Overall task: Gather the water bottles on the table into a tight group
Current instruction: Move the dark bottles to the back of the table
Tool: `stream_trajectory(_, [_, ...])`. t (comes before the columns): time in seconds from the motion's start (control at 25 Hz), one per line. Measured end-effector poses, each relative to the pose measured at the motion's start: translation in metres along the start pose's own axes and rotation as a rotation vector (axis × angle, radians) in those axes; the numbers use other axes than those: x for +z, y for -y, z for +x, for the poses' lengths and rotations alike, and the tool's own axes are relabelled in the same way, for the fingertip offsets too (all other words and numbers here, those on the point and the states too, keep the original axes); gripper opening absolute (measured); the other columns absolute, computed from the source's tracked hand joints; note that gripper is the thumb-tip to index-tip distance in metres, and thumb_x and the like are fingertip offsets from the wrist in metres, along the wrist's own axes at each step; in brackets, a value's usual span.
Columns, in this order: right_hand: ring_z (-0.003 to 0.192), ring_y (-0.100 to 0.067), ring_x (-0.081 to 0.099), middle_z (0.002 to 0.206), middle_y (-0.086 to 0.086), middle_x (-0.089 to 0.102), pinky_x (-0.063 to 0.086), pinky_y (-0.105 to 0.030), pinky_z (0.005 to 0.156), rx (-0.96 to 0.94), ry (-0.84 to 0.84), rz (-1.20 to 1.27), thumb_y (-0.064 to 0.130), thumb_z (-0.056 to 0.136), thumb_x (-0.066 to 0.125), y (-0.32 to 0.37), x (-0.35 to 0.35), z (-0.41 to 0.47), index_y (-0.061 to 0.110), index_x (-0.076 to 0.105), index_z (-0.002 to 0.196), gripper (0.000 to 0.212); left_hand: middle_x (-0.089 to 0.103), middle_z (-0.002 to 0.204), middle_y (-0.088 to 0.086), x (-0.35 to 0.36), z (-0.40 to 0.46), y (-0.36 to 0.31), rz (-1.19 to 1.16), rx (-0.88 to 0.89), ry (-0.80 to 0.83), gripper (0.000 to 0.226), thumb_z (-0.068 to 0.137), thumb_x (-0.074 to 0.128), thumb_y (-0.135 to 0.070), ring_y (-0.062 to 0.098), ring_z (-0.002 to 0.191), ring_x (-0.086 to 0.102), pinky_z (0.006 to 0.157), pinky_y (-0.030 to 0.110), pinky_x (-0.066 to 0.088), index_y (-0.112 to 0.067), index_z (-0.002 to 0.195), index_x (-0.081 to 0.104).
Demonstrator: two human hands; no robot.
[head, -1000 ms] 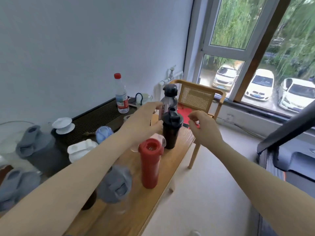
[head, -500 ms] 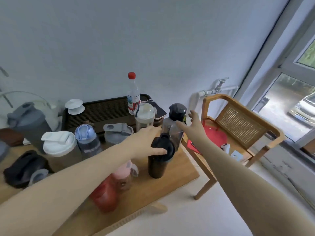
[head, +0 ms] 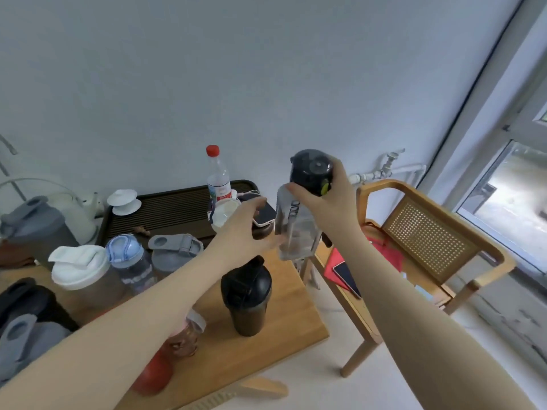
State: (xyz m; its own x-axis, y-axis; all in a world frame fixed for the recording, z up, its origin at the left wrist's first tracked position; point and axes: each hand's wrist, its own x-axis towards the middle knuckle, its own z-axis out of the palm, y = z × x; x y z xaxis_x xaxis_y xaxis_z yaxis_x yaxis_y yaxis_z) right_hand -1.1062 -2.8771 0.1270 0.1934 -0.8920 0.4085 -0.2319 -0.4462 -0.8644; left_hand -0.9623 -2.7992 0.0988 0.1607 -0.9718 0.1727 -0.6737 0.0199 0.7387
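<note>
Bottles (head: 130,261) crowd our bench (head: 284,318), and our right hand (head: 322,196) has its grip clamped on the clear bottle (head: 296,229), lifted above the far edge. Our left hand (head: 239,229) reaches beside it, fingers apart.

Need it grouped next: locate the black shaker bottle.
The black shaker bottle stands alone near the table's right front corner, below the clear bottle.

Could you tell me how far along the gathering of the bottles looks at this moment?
Partly done: several bottles already stand close together at the table's left. The right hand grips the clear bottle by its cap, lifted. The black shaker stands apart, and the left hand is empty.
</note>
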Motion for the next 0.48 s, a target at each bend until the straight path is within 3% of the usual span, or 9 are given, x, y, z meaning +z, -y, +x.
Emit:
stream_trajectory(0.16, [0.090,0.001,0.057,0.100,0.015,0.059,0.049,-0.010,0.076,-0.192,-0.010,0.089,0.024,0.066,0.078,0.064,-0.023,0.005,0.019,0.051,0.117,0.058,0.050,0.131,-0.004,0.000,0.005,-0.024,-0.150,0.080,-0.055,0.085,0.060,0.078,-0.039,0.009,0.121,0.044,0.099,0.022,0.035,-0.020,0.132,0.036])
stream_trajectory(0.24, [0.094,-0.003,0.060,0.104,0.008,0.063,0.052,-0.017,0.078,-0.203,0.014,0.218,0.022,0.064,0.076,0.081,-0.022,-0.001,0.017,0.053,0.115,0.056,0.051,0.121,-0.007,-0.007,-0.002,-0.030,-0.180,0.092,-0.089,0.085,0.057,0.076,-0.038,0.006,0.112,0.047,0.087,0.008,0.035,-0.020,0.130,0.036])
stream_trajectory(0.36, [0.105,-0.017,0.062,0.118,-0.005,0.063,0.054,-0.031,0.088,-0.214,0.082,0.402,0.021,0.063,0.075,0.101,-0.014,-0.010,0.014,0.050,0.121,0.062,0.056,0.098,-0.013,-0.031,-0.016,-0.031,-0.155,0.091,-0.201,0.066,0.062,0.083,-0.027,0.000,0.087,0.054,0.067,0.006,0.042,-0.024,0.113,0.040])
stream_trajectory(0.48, [0.120,0.001,0.048,0.135,0.004,0.048,0.041,-0.012,0.095,-0.163,0.176,0.326,0.036,0.067,0.071,0.088,0.012,-0.026,0.016,0.030,0.137,0.083,0.053,0.087,-0.019,-0.065,-0.033,-0.018,-0.045,0.076,-0.290,0.058,0.062,0.082,-0.024,-0.006,0.078,0.052,0.064,-0.001,0.039,-0.025,0.105,0.043])
